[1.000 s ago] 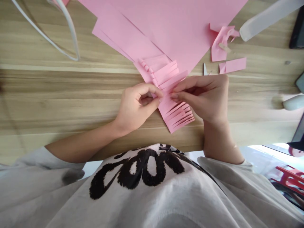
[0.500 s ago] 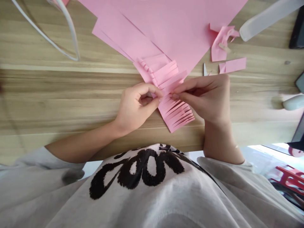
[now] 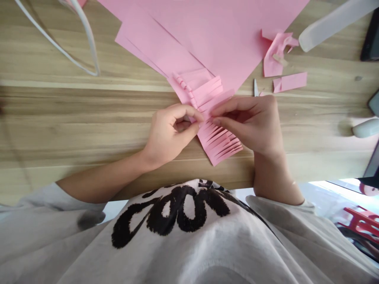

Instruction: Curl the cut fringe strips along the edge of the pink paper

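We look down over a wooden table [image 3: 74,118] with a pale, straight grain, which runs beyond both hands. Nearer to us than the hands, below them in view, is a pale grey T-shirt [image 3: 189,252] with thick black lettering across the chest, and the bare forearms reach out from its short sleeves to the table edge.

Ahead of the hands lies a large pink paper sheet [image 3: 213,35], its lower part cut into long parallel strips. Between the hands, a fringed pink paper strip [image 3: 219,144] runs from that sheet down towards us, its many narrow slits fanning out on either side of the grip, and a few of its tabs near the sheet are curled into small rolls.

Our left hand [image 3: 170,134] is curled, with thumb and forefinger pinching the fringed strip at its left edge. Our right hand [image 3: 251,124] comes in from the other side, its thumb and fingers pressed together in a pinch on the same strip, just beside the left hand's grip.

Beyond the right hand lie a crumpled pink paper scrap [image 3: 275,55] and a small pink offcut [image 3: 291,81]. Farther right are a white plastic cylinder [image 3: 334,25] and a dark phone-like device [image 3: 370,39]. Beyond the left hand, a thin white curved loop [image 3: 71,47] rests on the wood. Just past the right fingers, a small pale pointed piece [image 3: 256,87] is too small to name.
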`<state>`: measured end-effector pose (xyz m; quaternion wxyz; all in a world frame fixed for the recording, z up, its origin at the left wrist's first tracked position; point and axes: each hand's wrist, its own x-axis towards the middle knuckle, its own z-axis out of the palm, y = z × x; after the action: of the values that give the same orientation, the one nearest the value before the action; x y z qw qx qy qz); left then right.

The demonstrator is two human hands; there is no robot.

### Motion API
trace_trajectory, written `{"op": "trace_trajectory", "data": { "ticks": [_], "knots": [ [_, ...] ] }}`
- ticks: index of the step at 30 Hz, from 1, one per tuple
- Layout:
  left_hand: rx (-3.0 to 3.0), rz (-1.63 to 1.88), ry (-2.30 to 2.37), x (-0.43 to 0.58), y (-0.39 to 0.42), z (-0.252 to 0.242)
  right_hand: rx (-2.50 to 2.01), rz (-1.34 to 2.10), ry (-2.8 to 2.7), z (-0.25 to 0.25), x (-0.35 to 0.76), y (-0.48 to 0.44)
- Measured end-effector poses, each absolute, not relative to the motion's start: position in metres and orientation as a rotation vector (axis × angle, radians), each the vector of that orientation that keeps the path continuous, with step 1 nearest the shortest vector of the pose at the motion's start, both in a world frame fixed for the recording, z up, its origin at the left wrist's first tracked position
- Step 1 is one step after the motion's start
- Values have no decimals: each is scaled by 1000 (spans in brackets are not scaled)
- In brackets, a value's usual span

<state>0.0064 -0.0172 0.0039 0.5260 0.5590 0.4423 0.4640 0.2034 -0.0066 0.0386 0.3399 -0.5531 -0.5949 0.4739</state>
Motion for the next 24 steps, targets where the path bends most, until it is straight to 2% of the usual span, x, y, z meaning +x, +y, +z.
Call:
{"op": "trace_trajectory", "data": {
  "ticks": [15,24],
  "knots": [
    [1344,1147,1035,8,-17,6,-1408,1309,-1395,41,199,-10],
    [1386,1131,1044,6,-18,4,-1448,1198,-1423,40,197,-12]
  ]
}}
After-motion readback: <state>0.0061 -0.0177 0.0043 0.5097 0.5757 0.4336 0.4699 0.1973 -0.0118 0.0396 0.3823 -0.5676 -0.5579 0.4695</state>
